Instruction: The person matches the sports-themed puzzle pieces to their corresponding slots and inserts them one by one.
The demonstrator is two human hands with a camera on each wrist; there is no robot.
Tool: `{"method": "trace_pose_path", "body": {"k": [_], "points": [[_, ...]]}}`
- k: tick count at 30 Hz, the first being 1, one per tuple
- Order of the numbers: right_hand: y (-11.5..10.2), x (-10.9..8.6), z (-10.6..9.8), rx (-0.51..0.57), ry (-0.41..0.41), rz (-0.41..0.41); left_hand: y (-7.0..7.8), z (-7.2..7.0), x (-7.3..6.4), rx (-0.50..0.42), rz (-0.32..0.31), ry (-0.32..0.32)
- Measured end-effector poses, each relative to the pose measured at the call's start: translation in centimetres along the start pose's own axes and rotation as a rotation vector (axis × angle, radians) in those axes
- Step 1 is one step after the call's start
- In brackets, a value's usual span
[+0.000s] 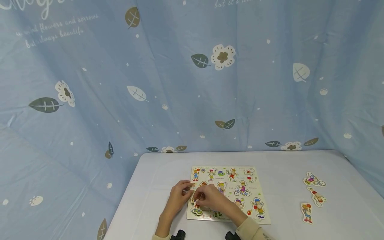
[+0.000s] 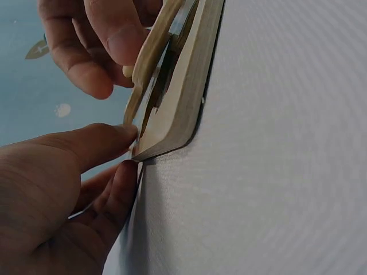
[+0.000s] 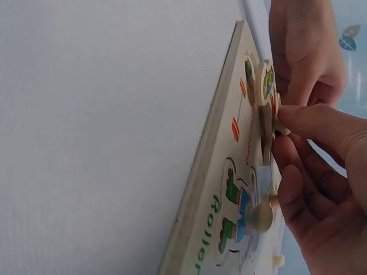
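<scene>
A wooden peg puzzle board (image 1: 258,190) with pictures of sporty children lies flat on the table. At its left edge my left hand (image 1: 177,196) grips the board, thumb on the upper side and a finger against the edge near the corner. My right hand (image 1: 214,199) reaches across the board's lower left part. Its thumb and fingers pinch a small puzzle piece (image 3: 268,83) with green on it. This piece (image 2: 150,60) sits tilted and raised over a recess in the board. The right hand hides part of the board's middle.
Three loose puzzle pieces lie on the table to the right: a bicycle rider (image 1: 314,180), a red-and-yellow figure (image 1: 317,197) and a child with a ball (image 1: 307,212). A white cloth covers the table (image 1: 285,166). A blue patterned curtain (image 1: 180,83) hangs behind.
</scene>
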State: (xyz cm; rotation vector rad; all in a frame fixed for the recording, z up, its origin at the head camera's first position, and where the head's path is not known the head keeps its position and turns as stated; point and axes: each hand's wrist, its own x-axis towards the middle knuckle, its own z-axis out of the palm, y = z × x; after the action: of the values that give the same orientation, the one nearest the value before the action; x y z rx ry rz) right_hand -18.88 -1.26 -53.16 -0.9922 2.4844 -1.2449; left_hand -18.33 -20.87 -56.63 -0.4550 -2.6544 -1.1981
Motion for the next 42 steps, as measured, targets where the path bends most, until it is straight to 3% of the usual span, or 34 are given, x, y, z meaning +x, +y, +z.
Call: {"method": "trace_pose_path", "body": {"k": [10, 18, 27, 42], "points": [[0.1, 0.5, 0.6, -0.013, 0.002, 0.0, 0.0, 0.0, 0.0, 0.022, -0.016, -0.001], [0.0, 0.4, 0.7, -0.043, 0.02, 0.013, 0.1, 0.0, 0.0, 0.003, 0.008, 0.008], [0.2, 0.4, 1.1, -0.01, -0.004, 0.036, 0.1, -0.1, -0.1, 0.007, -0.017, -0.01], [0.3, 0.1, 1.1, 0.005, 0.01, 0.028, 0.2, -0.1, -0.1, 0.006, -0.001, 0.001]]}}
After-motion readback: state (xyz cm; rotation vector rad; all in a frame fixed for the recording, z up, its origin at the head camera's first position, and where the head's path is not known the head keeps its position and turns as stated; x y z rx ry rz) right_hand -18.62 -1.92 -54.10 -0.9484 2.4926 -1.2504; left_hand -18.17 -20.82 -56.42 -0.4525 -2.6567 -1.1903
